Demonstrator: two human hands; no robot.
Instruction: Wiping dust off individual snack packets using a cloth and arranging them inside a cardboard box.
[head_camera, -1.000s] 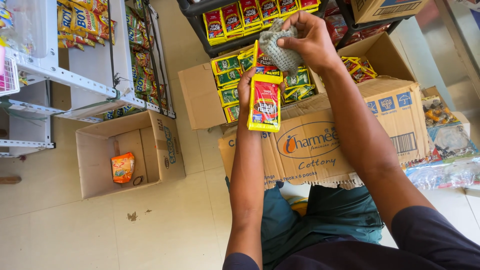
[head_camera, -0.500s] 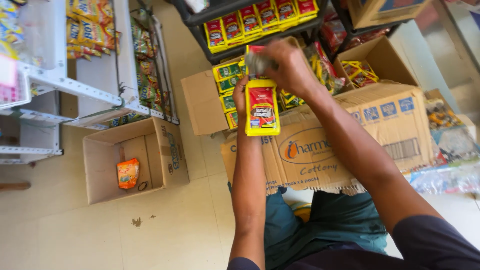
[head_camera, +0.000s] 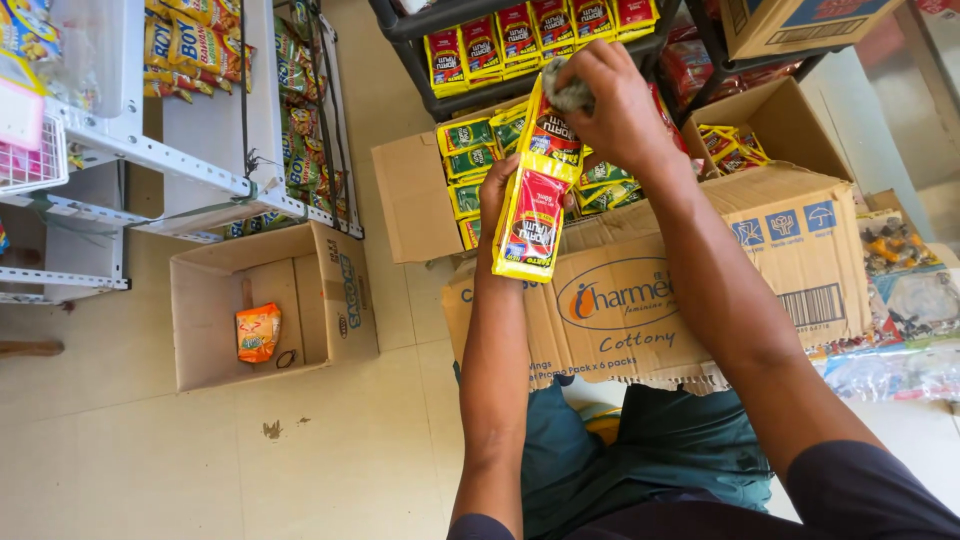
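Shifted since the earlier frame: grey cloth (head_camera: 568, 96), gripped in right hand (head_camera: 612, 100) fingers, pressed onto upper sachet of yellow-red sachet strip (head_camera: 533, 205), pinched by left hand (head_camera: 497, 195), upper centre.

Yellow-and-red packets, grey cloth, brown boxes.

You hold a strip of sachets (head_camera: 532, 210), yellow edges with red panels; your cloth (head_camera: 568, 95) is grey knit. Boxed sachets (head_camera: 470, 165) are green on yellow. Flattened carton (head_camera: 690, 290) is brown with blue and orange print. Open box (head_camera: 330, 290) is tan, its packet (head_camera: 258, 333) orange. Floor (head_camera: 330, 450) is cream tile.
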